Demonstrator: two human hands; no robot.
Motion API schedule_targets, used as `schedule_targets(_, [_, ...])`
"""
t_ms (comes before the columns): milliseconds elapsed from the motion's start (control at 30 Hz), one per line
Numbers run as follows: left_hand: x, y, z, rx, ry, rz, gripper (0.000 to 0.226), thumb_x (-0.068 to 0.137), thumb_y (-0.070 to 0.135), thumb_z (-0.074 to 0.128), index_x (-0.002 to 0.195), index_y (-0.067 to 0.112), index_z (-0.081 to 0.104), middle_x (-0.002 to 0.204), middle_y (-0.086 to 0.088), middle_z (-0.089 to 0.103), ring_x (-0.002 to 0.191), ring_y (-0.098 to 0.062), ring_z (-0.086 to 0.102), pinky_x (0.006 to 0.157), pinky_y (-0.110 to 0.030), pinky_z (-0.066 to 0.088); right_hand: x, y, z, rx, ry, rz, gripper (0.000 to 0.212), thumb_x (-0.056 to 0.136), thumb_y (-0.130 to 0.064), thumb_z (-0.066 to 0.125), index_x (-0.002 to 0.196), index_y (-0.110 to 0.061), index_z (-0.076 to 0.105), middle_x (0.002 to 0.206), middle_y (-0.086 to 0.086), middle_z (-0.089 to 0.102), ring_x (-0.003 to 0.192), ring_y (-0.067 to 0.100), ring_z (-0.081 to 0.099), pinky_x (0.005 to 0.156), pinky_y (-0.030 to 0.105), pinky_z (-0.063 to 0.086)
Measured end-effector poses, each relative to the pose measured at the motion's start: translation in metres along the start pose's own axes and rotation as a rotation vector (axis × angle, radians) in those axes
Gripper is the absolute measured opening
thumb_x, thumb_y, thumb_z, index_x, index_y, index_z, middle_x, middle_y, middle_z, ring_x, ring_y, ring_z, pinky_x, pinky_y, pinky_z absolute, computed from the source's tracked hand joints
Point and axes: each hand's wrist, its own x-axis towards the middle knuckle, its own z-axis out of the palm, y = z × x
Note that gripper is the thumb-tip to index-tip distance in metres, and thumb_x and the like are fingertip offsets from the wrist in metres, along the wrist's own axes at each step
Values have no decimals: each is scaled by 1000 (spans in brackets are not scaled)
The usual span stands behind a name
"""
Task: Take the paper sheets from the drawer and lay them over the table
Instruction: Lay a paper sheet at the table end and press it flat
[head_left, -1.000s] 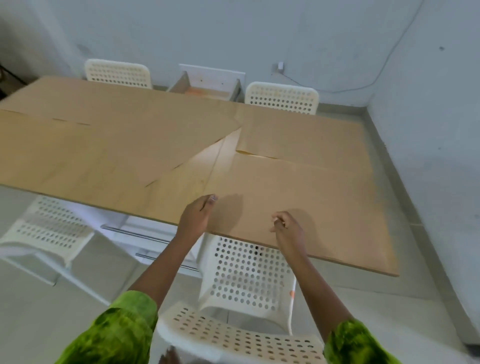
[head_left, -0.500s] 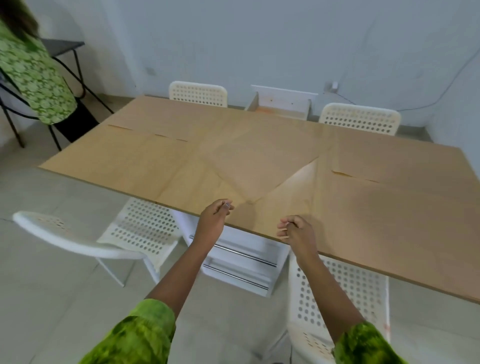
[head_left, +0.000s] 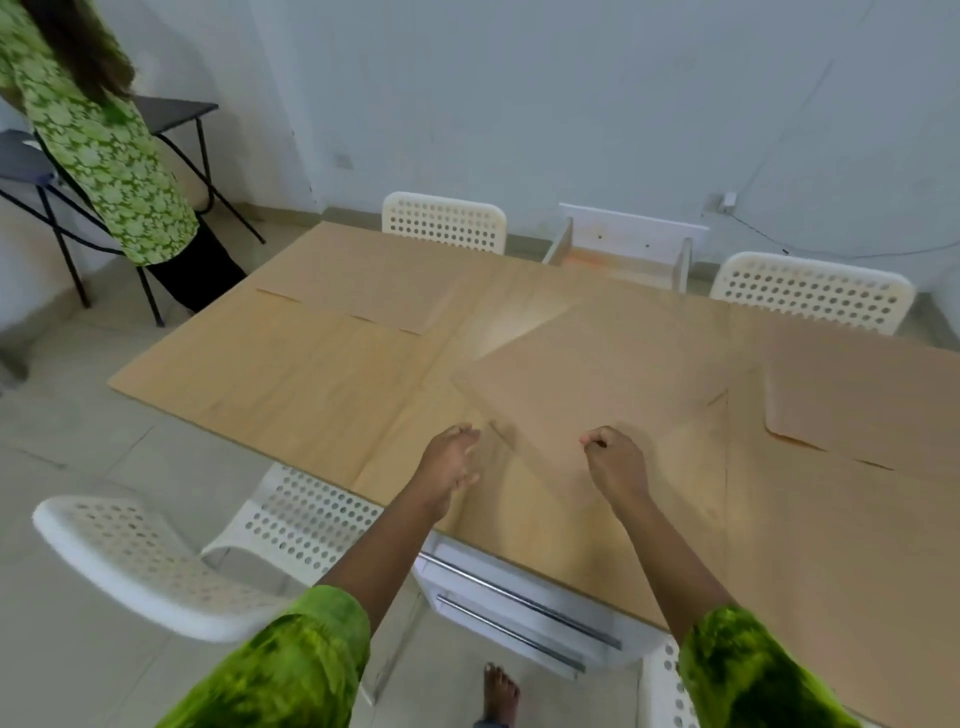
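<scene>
Head view shows the long wooden table (head_left: 291, 374) almost fully covered by brown paper sheets (head_left: 353, 280). The left hand (head_left: 449, 462), fingers loosely open, and the right hand (head_left: 615, 460), curled shut, seem to hold one blurred brown sheet (head_left: 587, 379) over the bare middle strip. Only this gap remains; the white drawer (head_left: 519, 608) is below the near edge.

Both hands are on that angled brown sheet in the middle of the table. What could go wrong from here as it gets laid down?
The angled paper sheet lies skewed, leaving bare table beyond it; set down like this, a gap may remain. Sliding it with the left hand and right hand could catch and shift the right sheet, whose edge looks lifted. The white chair stands close and could be bumped.
</scene>
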Motion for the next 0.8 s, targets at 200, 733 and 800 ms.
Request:
schedule_targets(200, [49, 4, 24, -11, 60, -195, 7, 93, 21, 48, 98, 16, 49, 90, 2, 46, 86, -16, 48, 76, -31, 39, 57, -4, -10, -420, -42, -13, 33, 92, -15, 37, 116, -7, 58, 129, 12, 54, 115, 29, 53, 91, 31, 42])
schedule_targets(733, [95, 29, 77, -174, 65, -148, 22, 87, 0, 51, 108, 1, 58, 97, -11, 62, 84, -26, 59, 77, -35, 51, 83, -7, -22, -489, -93, -2, 33, 93, -10, 36, 111, -5, 63, 124, 12, 60, 113, 28, 55, 91, 31, 41])
schedule_targets(800, [96, 28, 81, 16, 84, -8, 34, 90, 2, 44, 121, 5, 57, 107, -10, 64, 96, -29, 61, 86, -37, 52, 87, -9, -26, -373, -77, 25, 32, 92, -6, 38, 111, -3, 63, 124, 12, 61, 115, 27, 54, 92, 29, 40])
